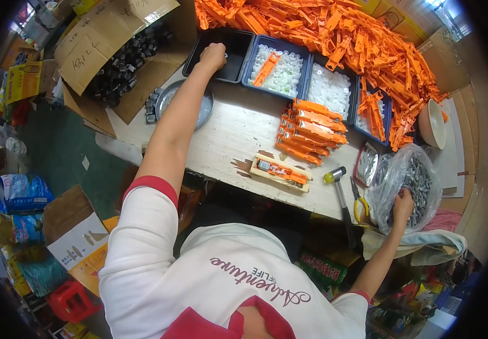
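Bench, far edge: left hand curled over black tray. Near right corner: right hand half-curled at bagged metal parts. We cannot tell either grip.

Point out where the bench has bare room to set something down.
The pale tabletop is bare between the round tray and the orange stack, nearer than the black bin. It is crowded at the right, where the hammer, pliers and clear plastic bag sit close together.
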